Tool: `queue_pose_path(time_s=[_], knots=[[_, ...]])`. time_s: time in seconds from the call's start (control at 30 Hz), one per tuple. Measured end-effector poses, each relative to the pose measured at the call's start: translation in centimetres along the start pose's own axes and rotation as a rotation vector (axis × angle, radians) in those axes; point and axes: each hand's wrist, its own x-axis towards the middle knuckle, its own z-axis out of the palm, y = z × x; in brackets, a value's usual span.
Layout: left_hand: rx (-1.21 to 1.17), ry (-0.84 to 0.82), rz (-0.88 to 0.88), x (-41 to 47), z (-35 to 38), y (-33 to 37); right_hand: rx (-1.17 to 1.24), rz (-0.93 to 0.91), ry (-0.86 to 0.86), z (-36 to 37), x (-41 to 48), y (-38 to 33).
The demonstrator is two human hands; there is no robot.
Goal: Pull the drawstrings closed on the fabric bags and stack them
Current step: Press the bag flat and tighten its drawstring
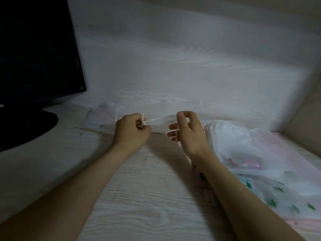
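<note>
**Both our hands on one bag's cords**

Nearest, at our right forearm: loose sheer bags (257, 153) heaped on the pale wood-grain desk (139, 197). Mid-desk: our left hand (132, 130) fisted on the drawstring (145, 120) and gathered mouth of a white fabric bag (159, 121); our right hand (186, 131) pinches the opposite cord, other fingers spread. Behind, left: blurred finished bags (102, 117). Far left: dark monitor (34, 49).

I see a sheer white drawstring bag (161, 121) stretched taut above the desk, more bags (243, 146) heaped right.
</note>
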Motion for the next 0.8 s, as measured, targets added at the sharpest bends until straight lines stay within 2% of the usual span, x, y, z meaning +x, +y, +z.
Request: queue_pose_path(time_s=[0.03,0.17,0.23,0.33,0.43,0.5,0.67,0.8], knots=[[-0.050,-0.029,-0.036,-0.1,0.1,0.2,-0.042,-0.030,-0.014,0.0,-0.1,0.1],[-0.121,-0.130,-0.037,-0.4,0.4,0.5,-0.511,-0.312,-0.043,-0.5,-0.2,1.3],[-0.096,-0.114,-0.004,-0.2,0.6,-0.1,-0.612,-0.329,-0.048,-0.7,0.1,1.7],[-0.053,-0.059,-0.003,0.7,1.0,-1.5,-0.618,-0.273,-0.077,-1.0,0.2,2.1],[-0.121,0.027,-0.071,1.3,0.8,-2.0,-0.587,-0.235,-0.070,-1.6,0.3,2.5],[-0.256,0.071,-0.200,1.4,0.5,-1.9,-0.554,-0.194,-0.081,-1.9,0.3,2.3],[-0.784,0.173,-0.531,1.7,0.2,-0.5,-0.587,-0.055,-0.065,-1.9,0.3,1.4],[-0.929,0.230,-0.638,2.1,0.0,0.0,-0.479,0.046,-0.037,-2.3,0.3,1.0]])
